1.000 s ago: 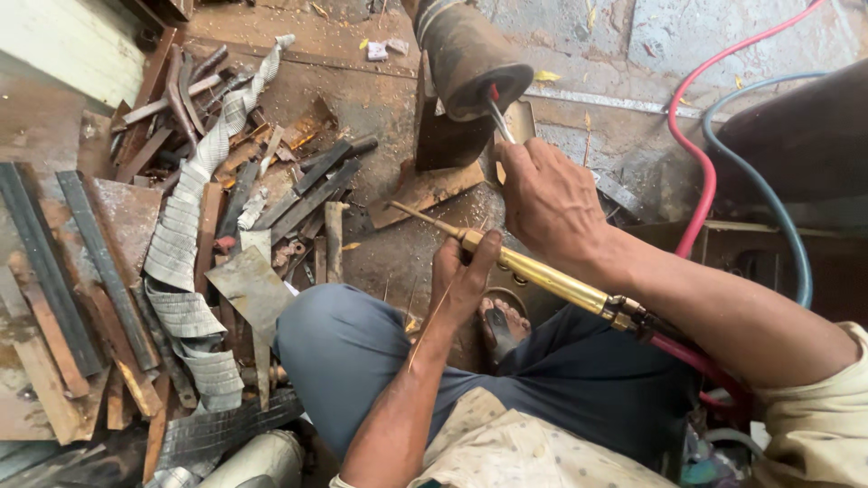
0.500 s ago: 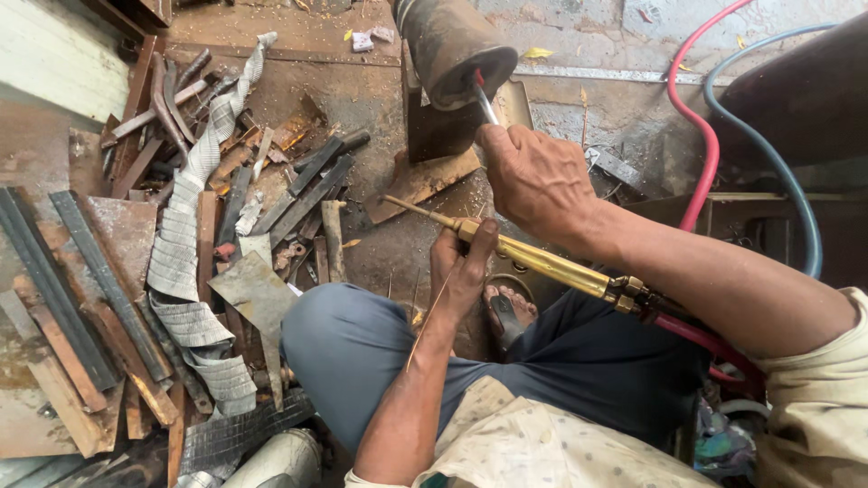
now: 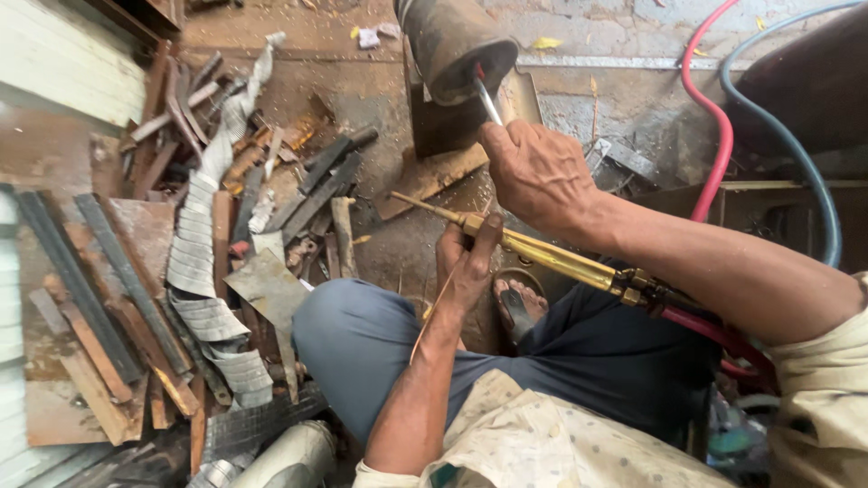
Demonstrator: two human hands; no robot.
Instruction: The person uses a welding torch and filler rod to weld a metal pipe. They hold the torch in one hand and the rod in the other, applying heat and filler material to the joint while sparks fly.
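Nearest to us, our knee in blue-grey trousers [image 3: 362, 339] is bent up over the dirt floor, with our sandalled foot [image 3: 517, 303] tucked beside it. Just above the knee, our left hand [image 3: 466, 262] is wrapped around the front of a brass torch [image 3: 551, 258], thumb laid along the tube; its thin nozzle points left over the ground. The torch runs back under our right forearm to a fitting where a red hose [image 3: 701, 136] joins and loops up to the top edge, beside a blue-grey hose [image 3: 796, 154].

Our right hand [image 3: 538, 172] is closed tight on a slim metal rod [image 3: 486, 99], whose tip reaches up to the mouth of a dark, rusty pipe [image 3: 452, 41] standing on a metal block.

The floor [image 3: 389, 81] is packed earth strewn with rust and chips. To the left lies a heap of scrap: flat steel bars [image 3: 99, 280], ridged silvery strips [image 3: 203, 244] and short offcuts. Farther off runs cracked concrete [image 3: 597, 36].
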